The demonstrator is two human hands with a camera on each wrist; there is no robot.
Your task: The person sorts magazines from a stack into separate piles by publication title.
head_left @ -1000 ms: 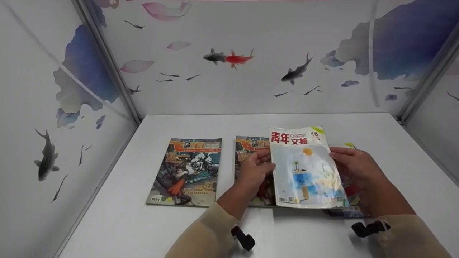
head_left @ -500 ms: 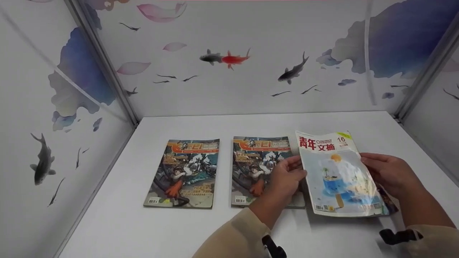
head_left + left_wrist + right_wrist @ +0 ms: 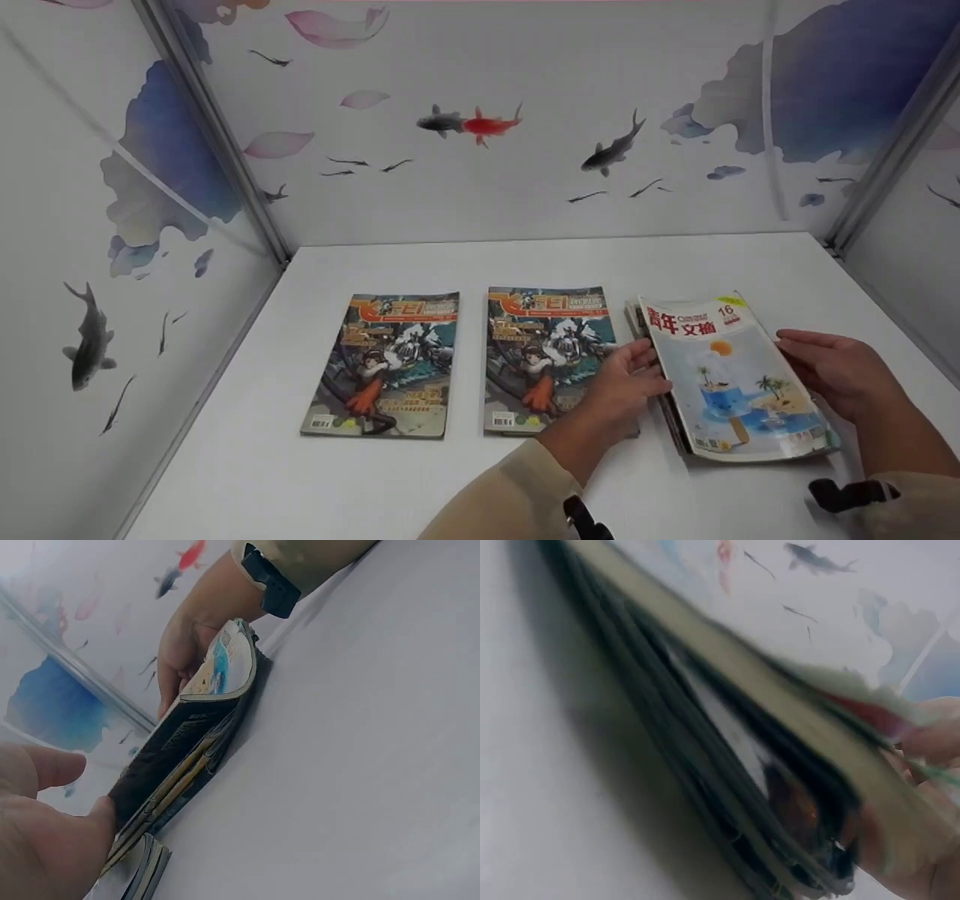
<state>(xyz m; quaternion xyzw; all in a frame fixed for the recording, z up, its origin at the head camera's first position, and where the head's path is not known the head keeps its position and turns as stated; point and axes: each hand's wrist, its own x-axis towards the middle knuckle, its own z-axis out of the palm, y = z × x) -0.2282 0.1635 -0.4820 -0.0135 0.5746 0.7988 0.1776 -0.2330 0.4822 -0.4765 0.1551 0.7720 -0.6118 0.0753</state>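
Note:
In the head view, a magazine point(image 3: 739, 390) with a white and light blue cover and a popsicle picture lies on top of a small stack at the right. My left hand point(image 3: 619, 390) touches the stack's left side. In the left wrist view, the left thumb point(image 3: 56, 767) stands apart from the fingers, beside the dark spine of the stack point(image 3: 172, 742). My right hand point(image 3: 844, 371) is at the stack's right edge with fingers extended. Its lower fingers are partly hidden. The right wrist view is blurred and shows stacked page edges point(image 3: 727, 750) close up.
Two matching magazines lie left of the stack: a middle magazine point(image 3: 544, 360) close to my left forearm, and a far-left magazine point(image 3: 382, 367). The white table point(image 3: 247, 480) is bounded by printed white panels with fish and metal corner posts point(image 3: 214, 135).
Both hands have carried the popsicle-cover magazine to the right and lowered it onto the stack. The middle magazine came out from behind it. The right hand's fingers have come off its edge.

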